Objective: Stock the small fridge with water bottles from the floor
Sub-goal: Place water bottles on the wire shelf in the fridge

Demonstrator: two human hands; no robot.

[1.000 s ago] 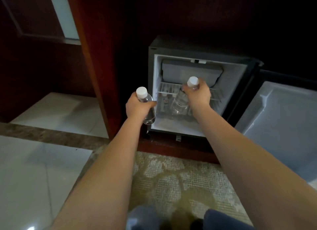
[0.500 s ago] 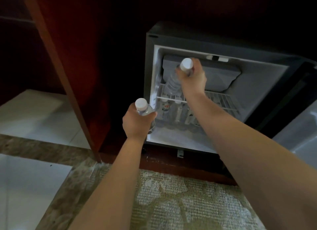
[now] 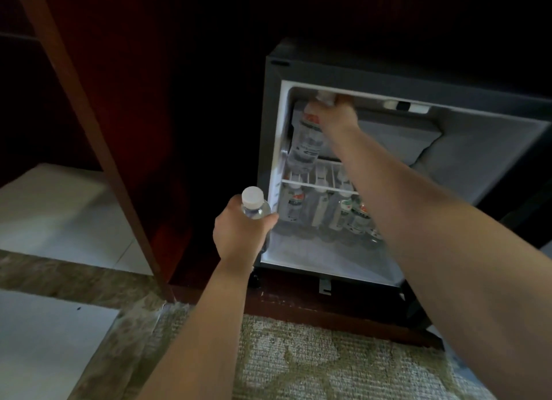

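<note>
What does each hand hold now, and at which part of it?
The right hand grips a water bottle at its neck. The left hand grips a second bottle around its body, below the shoulder.

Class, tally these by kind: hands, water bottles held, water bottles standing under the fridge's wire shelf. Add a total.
Hands: 2, left hand and right hand
Held bottles: 2, left hand's bottle and right hand's bottle
Standing bottles: 4 visible under the wire shelf; the arm may hide more
Total: 8
</note>
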